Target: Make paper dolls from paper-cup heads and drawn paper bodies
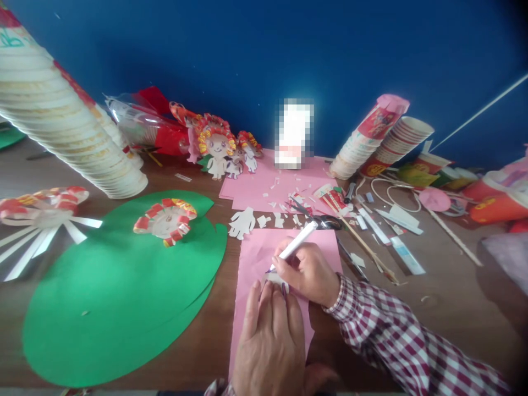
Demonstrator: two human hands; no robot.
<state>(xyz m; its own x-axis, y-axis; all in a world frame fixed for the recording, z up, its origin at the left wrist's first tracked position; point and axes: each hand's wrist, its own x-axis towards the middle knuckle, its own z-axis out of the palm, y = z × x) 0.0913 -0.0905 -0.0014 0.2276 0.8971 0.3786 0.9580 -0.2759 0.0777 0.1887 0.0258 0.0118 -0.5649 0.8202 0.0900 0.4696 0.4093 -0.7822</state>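
Observation:
My right hand (309, 269) is closed around a white marker (297, 242). Its dark purple tip touches a small white paper cutout (275, 279) that has purple marks. Flat over the lower part of that cutout lies my left hand (270, 335), fingers stretched out, covering much of it. Under both is a sheet of pink paper (253, 253). Just beyond the sheet rests a plain white paper figure (242, 223). To the left, a paper face with a red and yellow curled fringe (167, 221) sits on large green paper (124, 297).
Tall paper cup stacks stand at left (70, 121) and back right (363, 137). Finished paper figures (216, 148) lean near the blue wall (231, 49). Scissors (325, 221), paper scraps (278, 220), wooden sticks (371, 256) and a glue-like tube (406, 256) lie about.

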